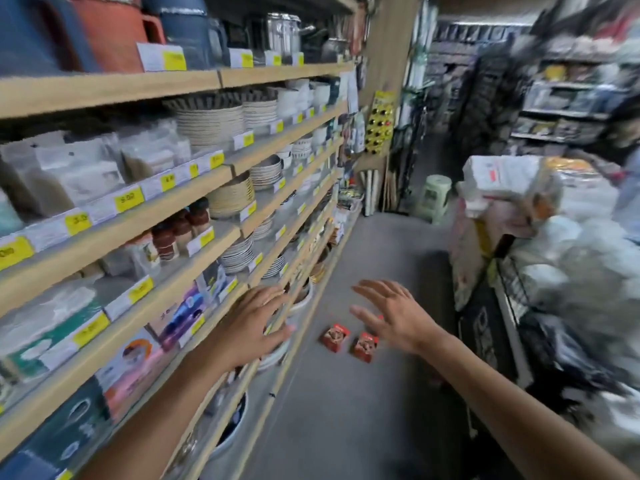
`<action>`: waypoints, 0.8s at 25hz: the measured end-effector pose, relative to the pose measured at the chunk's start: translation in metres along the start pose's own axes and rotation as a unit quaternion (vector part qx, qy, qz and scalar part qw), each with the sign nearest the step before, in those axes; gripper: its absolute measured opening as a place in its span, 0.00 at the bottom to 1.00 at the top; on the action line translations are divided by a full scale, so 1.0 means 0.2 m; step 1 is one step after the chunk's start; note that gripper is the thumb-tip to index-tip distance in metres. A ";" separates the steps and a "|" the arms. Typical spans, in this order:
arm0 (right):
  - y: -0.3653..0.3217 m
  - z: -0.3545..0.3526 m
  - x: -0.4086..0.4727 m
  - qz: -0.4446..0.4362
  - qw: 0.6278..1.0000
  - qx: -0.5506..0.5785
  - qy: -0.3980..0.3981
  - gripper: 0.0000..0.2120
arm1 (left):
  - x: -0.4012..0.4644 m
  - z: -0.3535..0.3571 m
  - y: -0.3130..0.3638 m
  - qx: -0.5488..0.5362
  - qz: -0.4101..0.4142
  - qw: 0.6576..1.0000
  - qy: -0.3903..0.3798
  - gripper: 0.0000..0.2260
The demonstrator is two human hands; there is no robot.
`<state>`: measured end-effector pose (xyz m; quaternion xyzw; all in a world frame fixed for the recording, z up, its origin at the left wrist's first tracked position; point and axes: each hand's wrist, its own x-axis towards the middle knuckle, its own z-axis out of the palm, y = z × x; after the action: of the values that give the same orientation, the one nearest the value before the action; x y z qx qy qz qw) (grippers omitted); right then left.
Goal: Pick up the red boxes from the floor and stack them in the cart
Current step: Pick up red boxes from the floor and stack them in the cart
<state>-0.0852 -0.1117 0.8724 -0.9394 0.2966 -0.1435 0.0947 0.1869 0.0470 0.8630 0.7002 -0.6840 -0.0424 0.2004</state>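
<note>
Two red boxes (pixel 349 339) are seen lying on the grey floor (pixel 363 410) of a shop aisle, side by side and just apart, near the foot of the wooden shelving (pixel 114 233) on the left. A sliver of red is glimpsed behind the right hand (pixel 391 317), at its thumb side; whether it belongs to a third box cannot be told, since the hand covers most of it. The printing on the box tops is too small and blurred to be read.

Both hands are held out in the air above the floor with nothing in them. The left hand (pixel 256 320) is spread flat, its fingers straight and slightly apart, in front of the lower shelf edges; whether it touches them cannot be told. The right hand is likewise opened wide, fingers splayed, above and just right of the boxes.

At the right a black wire cart (pixel 512 306) is partly made out, piled with pale plastic-wrapped bundles (pixel 554 265); its lower part is cut off and heavily smeared by motion blur. Stacked plates (pixel 239 252) and yellow price tags (pixel 128 199) are seen on the shelves.
</note>
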 end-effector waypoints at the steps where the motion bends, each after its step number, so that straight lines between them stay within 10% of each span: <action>1: 0.04 -0.02 -0.01 0.028 1.000 -0.001 0.013 0.40 | 0.07 0.01 -0.01 -0.005 0.020 1.000 -0.008 0.37; 20: 1.00 -0.07 -0.55 0.331 0.937 0.025 0.106 0.33 | 1.22 0.76 0.44 -0.063 0.244 0.962 -0.108 0.25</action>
<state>-0.2827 -0.2101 0.8087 -0.7649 0.5951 -0.2105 0.1284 0.0686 -0.2238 0.8063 0.4894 -0.8475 -0.1106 0.1733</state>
